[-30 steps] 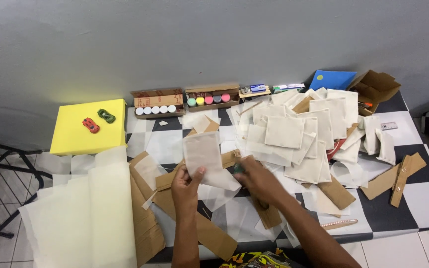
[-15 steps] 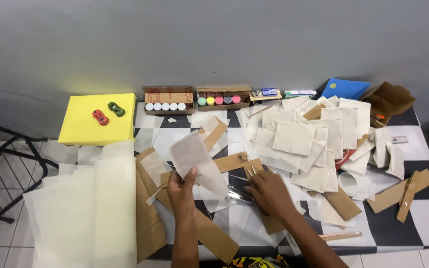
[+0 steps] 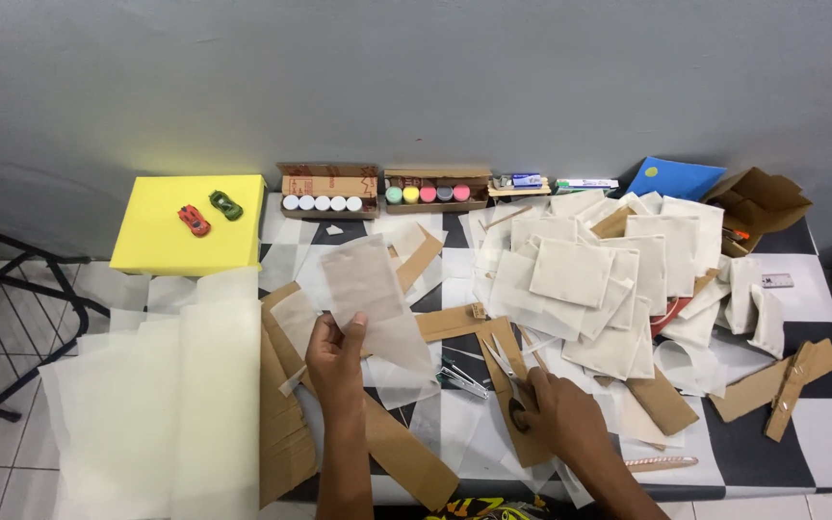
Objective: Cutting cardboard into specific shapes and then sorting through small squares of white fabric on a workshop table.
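**Two hands, two jobs: paper up, scissors underhand**

Two hands now work apart. The left hand [image 3: 337, 354] pinches a translucent paper sheet [image 3: 370, 294] by its lower edge, thumb on the near face and fingers behind, holding it tilted above the checkered table [image 3: 820, 453]. A second ago this same sheet stood more upright between both hands; since then the right hand [image 3: 562, 416] has let go, swung down to the right and settled on a pair of scissors [image 3: 507, 377] lying on a strip of brown cardboard [image 3: 517, 424]. Its fingers curl around the handles, with the blades pointing away toward the wall; whether the grip is fully closed I cannot tell. Judging from that shift, the sheet is out of two-handed handling and a cutting tool is now being taken up. Just beside the scissors lies a small stapler [image 3: 462, 378]. Beyond, a heap of cream fabric squares [image 3: 589, 279] covers the table's right half, and a large pale sheet [image 3: 161, 404] hangs off the left edge.
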